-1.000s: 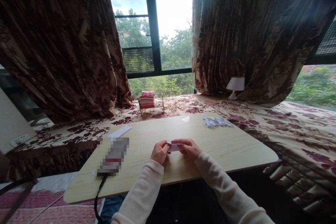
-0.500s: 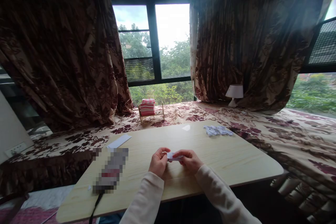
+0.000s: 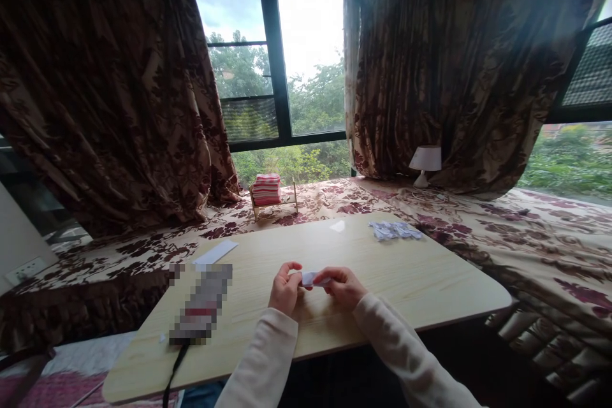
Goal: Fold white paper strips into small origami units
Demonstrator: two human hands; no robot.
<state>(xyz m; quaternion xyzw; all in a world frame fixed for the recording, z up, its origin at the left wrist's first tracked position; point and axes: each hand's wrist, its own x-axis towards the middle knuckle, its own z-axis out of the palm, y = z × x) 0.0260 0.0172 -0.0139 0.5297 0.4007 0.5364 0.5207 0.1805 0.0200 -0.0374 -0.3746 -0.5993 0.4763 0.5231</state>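
Note:
A small folded white paper piece [image 3: 310,278] is pinched between both my hands above the light wooden table [image 3: 421,280]. My left hand [image 3: 285,290] grips its left end with thumb and fingers closed. My right hand [image 3: 343,285] pinches its right end, fingers curled over it. Both arms wear cream sleeves. Most of the paper is hidden by my fingers.
A pile of small white paper pieces [image 3: 394,230] lies at the table's far right, a single scrap [image 3: 337,225] at the far middle, a white strip [image 3: 215,252] at far left, and a blurred-out object with a black cord [image 3: 201,303] at left. A lamp [image 3: 425,163] and small rack [image 3: 270,192] sit behind.
The view tilted up, then slightly down. My hands stay together on the paper, and the fingers have shifted a little along it.

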